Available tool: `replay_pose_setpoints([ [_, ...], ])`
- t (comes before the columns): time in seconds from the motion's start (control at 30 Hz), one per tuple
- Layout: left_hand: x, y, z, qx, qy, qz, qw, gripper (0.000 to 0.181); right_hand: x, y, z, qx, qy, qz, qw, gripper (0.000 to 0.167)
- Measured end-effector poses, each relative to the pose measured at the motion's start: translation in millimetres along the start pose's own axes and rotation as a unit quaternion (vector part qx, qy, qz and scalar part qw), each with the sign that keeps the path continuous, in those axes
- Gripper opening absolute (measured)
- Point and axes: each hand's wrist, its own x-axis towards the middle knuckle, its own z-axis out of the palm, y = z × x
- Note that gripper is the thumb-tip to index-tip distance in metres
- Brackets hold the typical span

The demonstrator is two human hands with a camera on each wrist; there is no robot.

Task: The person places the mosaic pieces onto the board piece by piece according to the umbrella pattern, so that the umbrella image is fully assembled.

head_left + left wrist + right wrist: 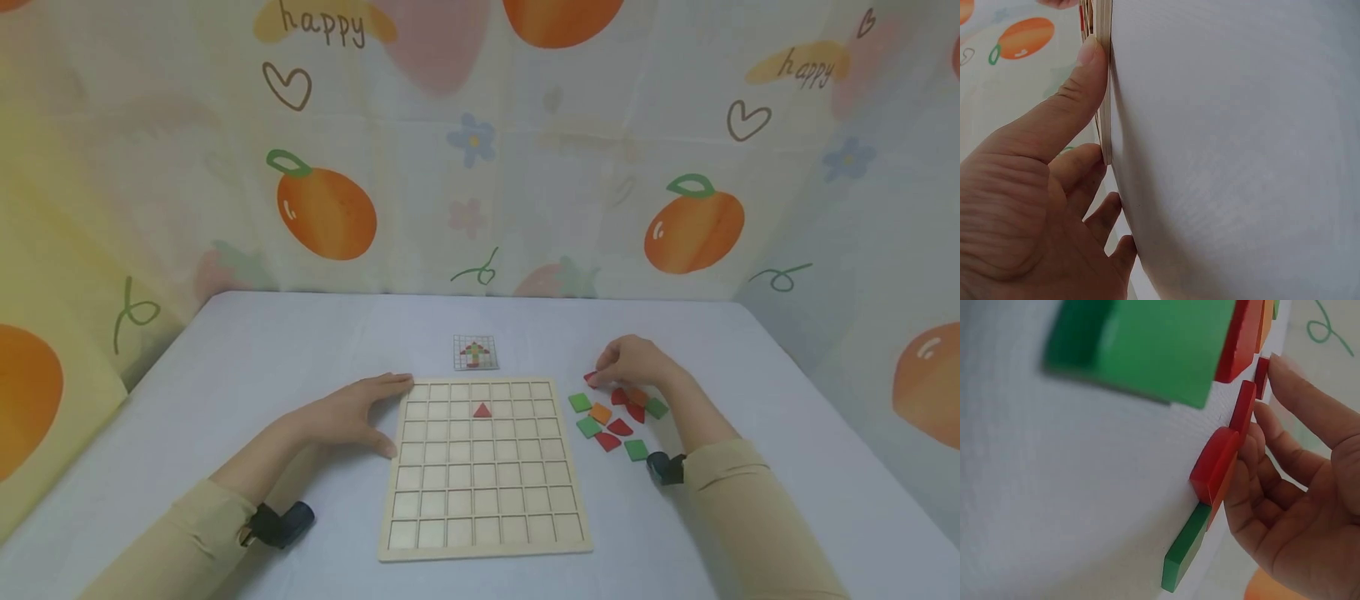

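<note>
A square wooden grid board [485, 552] lies on the table with one red triangle tile [482, 411] in a cell of its second row. My left hand [352, 414] touches the board's left edge, thumb apart from the fingers; the left wrist view shows the thumb [1072, 100] against the rim. To the right of the board, my right hand [636, 362] pinches a small red tile [590, 380] at the far side of a scatter of tiles. In the right wrist view that red tile [1261, 378] is at the thumb tip; its full shape is hidden.
Loose green tiles [636, 450], orange tiles [600, 413] and red rounded tiles [619, 427] lie right of the board, some overlapping. Behind the board is a small pattern card [476, 352] showing an arrow-like figure. A printed cloth [480, 192] hangs behind the table.
</note>
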Motion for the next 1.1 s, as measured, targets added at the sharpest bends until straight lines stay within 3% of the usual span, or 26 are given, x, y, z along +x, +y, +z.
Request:
replay_pose_setpoints([
  [1.1, 0.4, -0.7, 0.7, 0.001, -0.006, -0.001, 1.0, 0.103, -2.8, -9.6, 2.7, 0.042, 0.007, -0.066, 0.9969, 0.021],
])
